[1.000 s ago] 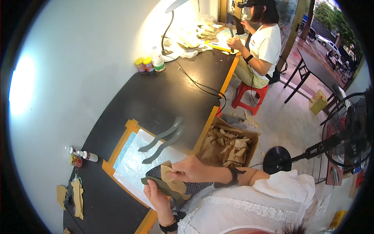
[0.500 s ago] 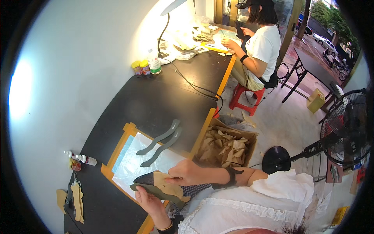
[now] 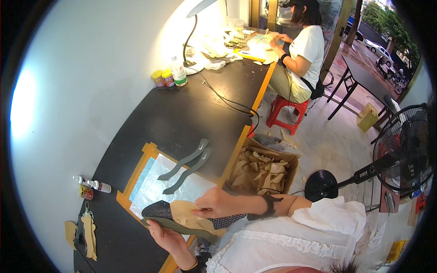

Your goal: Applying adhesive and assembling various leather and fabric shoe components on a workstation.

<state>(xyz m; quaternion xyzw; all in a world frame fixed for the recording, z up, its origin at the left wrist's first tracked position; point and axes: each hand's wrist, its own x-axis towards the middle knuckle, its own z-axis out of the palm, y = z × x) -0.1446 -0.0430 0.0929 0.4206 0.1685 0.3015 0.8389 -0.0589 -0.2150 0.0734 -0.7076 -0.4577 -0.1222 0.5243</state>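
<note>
A curved dark green strip (image 3: 184, 228) hangs over the near edge of the work mat, its left end gripped between the thumb and fingers of my left hand (image 3: 169, 240). Above that strip lie a black piece (image 3: 156, 209) and a tan paper-like sheet (image 3: 183, 212), which seem joined to it. My right hand (image 3: 216, 203) pinches the upper edge of the tan sheet. Just beyond my hands, two loose dark grey-green curved strips (image 3: 187, 171) rest on the clear plastic covering of the mat (image 3: 168, 191).
Orange tape (image 3: 136, 177) borders the mat on the black table (image 3: 150, 113). Small bottles (image 3: 101, 186) stand at left. Right of the table is a carton (image 3: 291, 175) of tan scraps. A person (image 3: 306, 50) works at the far end. A floor fan (image 3: 400, 150) stands at right.
My left hand has shifted left with the strip's end, and more of the black piece and tan sheet shows. My right hand stays nearly in place. The other person's hands have moved.
</note>
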